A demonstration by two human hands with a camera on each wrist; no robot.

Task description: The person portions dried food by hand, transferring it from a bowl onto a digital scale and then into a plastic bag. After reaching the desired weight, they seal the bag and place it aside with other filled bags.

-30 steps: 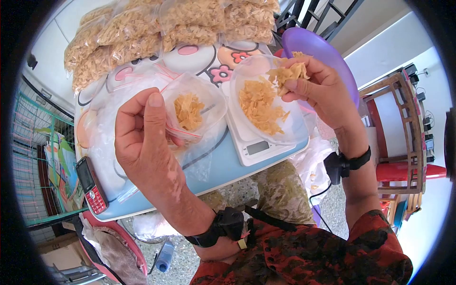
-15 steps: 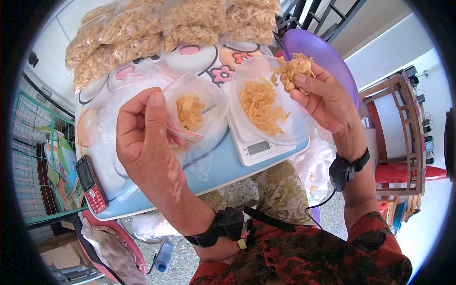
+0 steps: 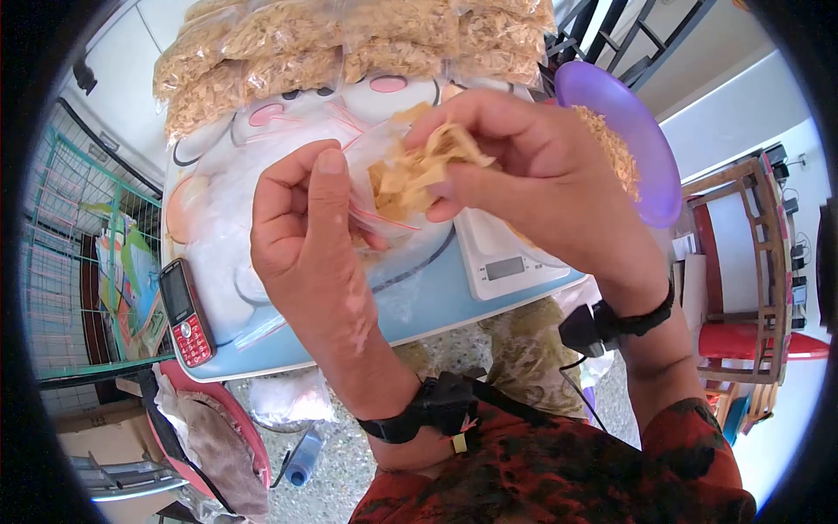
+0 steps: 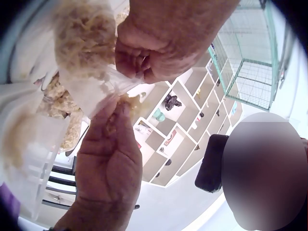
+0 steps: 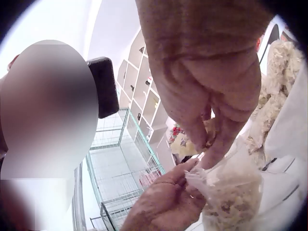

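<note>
The left hand [image 3: 314,236] pinches the rim of a clear zip bag [image 5: 231,192] that holds pale yellow flakes. Over the bag's mouth, the right hand [image 3: 541,183] grips a bunch of flakes [image 3: 436,166] between thumb and fingers. In the left wrist view the left hand [image 4: 168,38] holds the bag's edge, while the right hand [image 4: 110,163] meets it from below. The right wrist view has the right hand [image 5: 207,86] with flakes at its fingertips, close beside the left hand [image 5: 168,202]. A white scale [image 3: 504,266] stands under the right forearm, its bowl mostly hidden.
Filled bags of flakes [image 3: 288,39] are stacked along the table's back edge. Empty clear bags [image 3: 236,192] lie left of the hands. A red and black phone [image 3: 187,314] rests at the table's left corner. At the right is a purple basin [image 3: 650,175] with flakes inside.
The right hand has moved left from beside the scale's bowl to the bag's mouth, carrying flakes. The left hand keeps hold of the bag. The head view has shifted, showing flakes in the basin.
</note>
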